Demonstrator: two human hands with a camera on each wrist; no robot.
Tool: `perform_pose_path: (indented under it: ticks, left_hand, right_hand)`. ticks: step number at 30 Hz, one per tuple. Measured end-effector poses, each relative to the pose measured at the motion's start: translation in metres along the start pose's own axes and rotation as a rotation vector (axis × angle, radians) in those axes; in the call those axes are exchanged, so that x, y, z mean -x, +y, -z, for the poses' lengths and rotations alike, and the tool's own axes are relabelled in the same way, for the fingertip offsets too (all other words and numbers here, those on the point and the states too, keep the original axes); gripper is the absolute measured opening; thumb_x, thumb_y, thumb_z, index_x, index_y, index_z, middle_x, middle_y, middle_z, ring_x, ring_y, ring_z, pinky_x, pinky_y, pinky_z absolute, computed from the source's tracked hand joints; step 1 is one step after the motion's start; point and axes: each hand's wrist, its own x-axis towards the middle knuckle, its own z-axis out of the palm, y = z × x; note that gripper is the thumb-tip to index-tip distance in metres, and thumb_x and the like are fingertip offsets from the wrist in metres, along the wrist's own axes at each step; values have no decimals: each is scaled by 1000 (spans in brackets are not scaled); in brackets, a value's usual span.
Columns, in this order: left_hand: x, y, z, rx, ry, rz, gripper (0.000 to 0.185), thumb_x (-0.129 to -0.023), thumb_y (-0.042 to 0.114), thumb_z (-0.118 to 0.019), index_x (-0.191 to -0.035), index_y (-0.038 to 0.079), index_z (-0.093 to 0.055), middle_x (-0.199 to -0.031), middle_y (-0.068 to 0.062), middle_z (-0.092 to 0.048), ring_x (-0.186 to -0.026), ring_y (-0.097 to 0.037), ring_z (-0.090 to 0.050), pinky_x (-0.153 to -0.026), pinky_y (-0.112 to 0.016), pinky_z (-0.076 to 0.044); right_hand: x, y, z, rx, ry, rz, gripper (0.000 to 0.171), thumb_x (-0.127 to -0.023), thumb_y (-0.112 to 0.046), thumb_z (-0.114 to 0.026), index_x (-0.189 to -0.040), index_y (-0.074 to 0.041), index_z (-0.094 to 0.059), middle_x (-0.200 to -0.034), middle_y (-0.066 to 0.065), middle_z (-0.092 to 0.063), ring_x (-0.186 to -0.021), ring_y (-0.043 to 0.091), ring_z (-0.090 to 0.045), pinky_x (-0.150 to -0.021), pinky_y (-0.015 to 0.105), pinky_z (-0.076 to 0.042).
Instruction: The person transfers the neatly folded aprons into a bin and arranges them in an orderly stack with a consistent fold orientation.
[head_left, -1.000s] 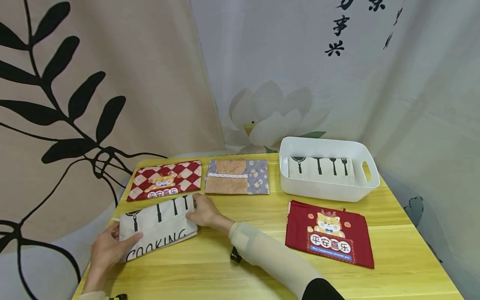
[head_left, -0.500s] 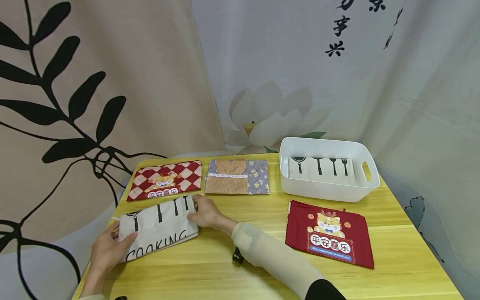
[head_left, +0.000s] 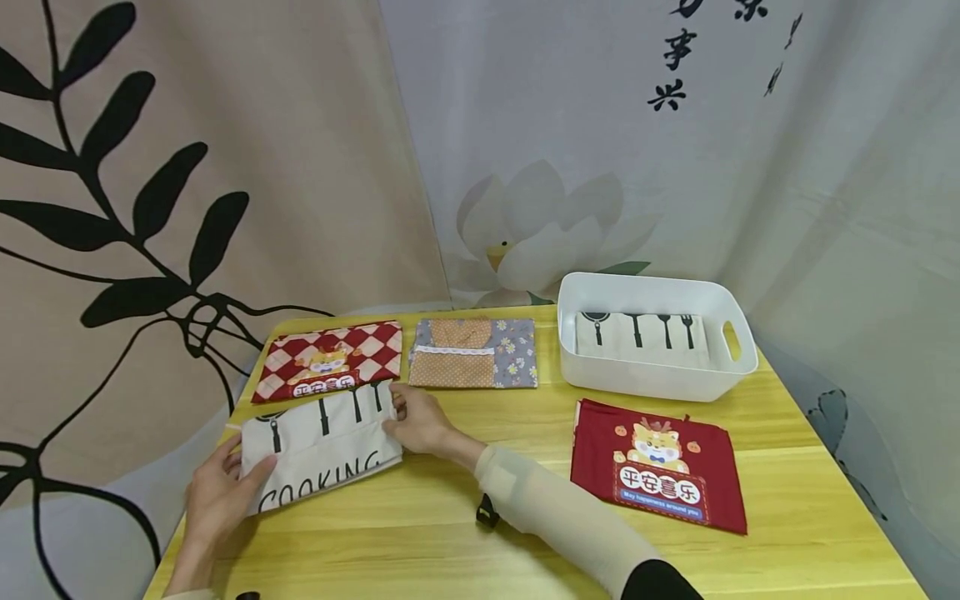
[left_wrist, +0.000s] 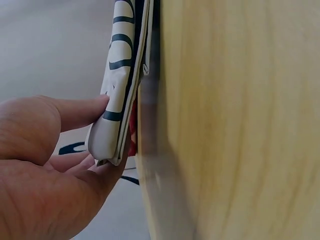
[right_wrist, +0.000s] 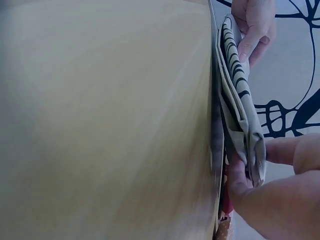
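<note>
Cloth nudged right | folded cream cooking cloth (head_left: 322, 446) | left hand (head_left: 217, 500), right hand (head_left: 420, 421) pinching its ends

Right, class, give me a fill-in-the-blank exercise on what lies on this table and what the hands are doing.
1. Both hands grip the folded cloth printed with the word ____.
2. A second cloth with utensil prints lies inside the white ____.
3. The checked red cloth lies beside the orange and ____ cloth with flowers.
4. The left hand pinches the cloth's left ____.

Missing words: COOKING; basket; grey; edge
</note>
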Motion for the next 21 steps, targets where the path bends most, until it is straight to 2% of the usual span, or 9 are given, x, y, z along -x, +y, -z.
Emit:
perform_pose_path:
  ticks: [2, 3, 6, 8, 9, 12, 13, 15, 21]
  left_hand:
    - [0, 3, 0, -8, 9, -20, 93, -108, 33, -77, -177, -2, -27, -162, -41, -54, -148, -56, -60, -93, -35, -68]
    - [1, 4, 0, -8, 12, -29, 92, -108, 33, -77, -177, -2, -27, -161, -41, -54, -148, -57, -60, -92, -35, -68]
    - [2, 9, -1, -5, 22, -45, 92, -108, 33, -78, -177, -1, -29, -161, -41, -55, -149, -58, -58, -103, -45, -67]
    - [4, 12, -3, 3, 28, -51, 91, -108, 32, -78, -177, -1, -29, -162, -41, -54, -150, -59, -57, -115, -59, -60]
    - [5, 14, -4, 8, 32, -56, 90, -108, 32, -78, -177, 0, -29, -162, -40, -55, -150, -59, -57, -116, -60, -58]
    - [9, 19, -6, 20, 44, -79, 88, -107, 29, -79, -177, 1, -32, -161, -39, -57, -148, -57, -59, -112, -52, -63]
    - [10, 21, -7, 24, 44, -86, 88, -107, 30, -79, -177, 2, -33, -160, -39, -58, -148, -56, -60, -106, -42, -66]
    - [11, 24, -8, 30, 41, -109, 88, -107, 30, -79, -177, 3, -33, -160, -38, -59, -148, -56, -61, -104, -40, -67]
    - [16, 36, -13, 43, 37, -187, 87, -108, 29, -79, -177, 3, -33, -161, -38, -58, -148, -57, -60, -115, -56, -53]
  right_hand:
    - [1, 0, 3, -17, 6, 7, 73, -99, -5, -82, -166, -5, -53, -128, 10, -74, -99, 9, -65, -86, 20, -62]
    - [2, 0, 5, -23, 9, 11, 72, -100, -5, -81, -166, -4, -53, -128, 11, -73, -99, 8, -64, -86, 19, -61]
    - [4, 1, 10, -35, 18, 27, 70, -101, -5, -79, -166, -2, -52, -129, 12, -73, -99, 6, -63, -85, 18, -59]
    - [4, 2, 14, -41, 26, 45, 69, -102, -3, -78, -165, 1, -52, -128, 13, -73, -98, 5, -63, -84, 17, -59]
    - [5, 2, 15, -45, 30, 52, 69, -102, -3, -78, -165, 2, -52, -128, 13, -73, -97, 5, -63, -83, 16, -59]
    - [6, 5, 21, -48, 50, 75, 68, -100, -2, -78, -164, 3, -53, -126, 12, -73, -97, 4, -64, -83, 15, -59]
    - [6, 5, 23, -50, 56, 79, 68, -100, -1, -78, -164, 3, -54, -126, 13, -73, -97, 4, -64, -84, 15, -60]
    - [7, 7, 27, -49, 67, 77, 68, -100, -2, -78, -163, 2, -54, -128, 13, -73, -99, 6, -66, -85, 16, -61]
    - [12, 12, 39, -64, 93, 55, 69, -100, -1, -78, -165, 1, -54, -130, 14, -74, -103, 11, -68, -88, 19, -64]
